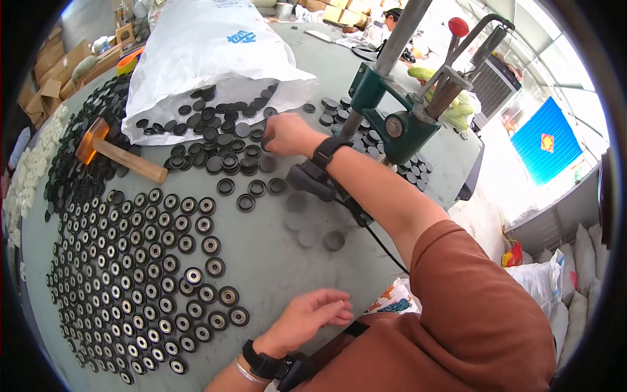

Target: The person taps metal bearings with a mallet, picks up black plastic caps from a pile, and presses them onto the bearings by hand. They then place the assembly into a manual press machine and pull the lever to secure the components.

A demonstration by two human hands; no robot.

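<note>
My right hand [290, 135] reaches across the table to the near edge of a pile of round black plastic caps [214, 164]. Its fingers are curled closed around a black cap at the fingertips, partly hidden. Several caps spill from the mouth of a white woven sack [212, 55]. Nearer to me, a few loose caps [334, 240] lie apart, some blurred by motion. My left hand [308, 319] hovers over the table's near edge, fingers stretched out and nothing in it. Left of it spread many black wheels with metal bearings [151, 269] in their centres.
A green hand-lever press [395, 124] with a red knob stands right of my right forearm. A mallet [127, 155] with a wooden handle lies on black discs [72, 153] at the left. White plastic parts [26, 173] line the far-left edge. Another person [392, 19] is at the back.
</note>
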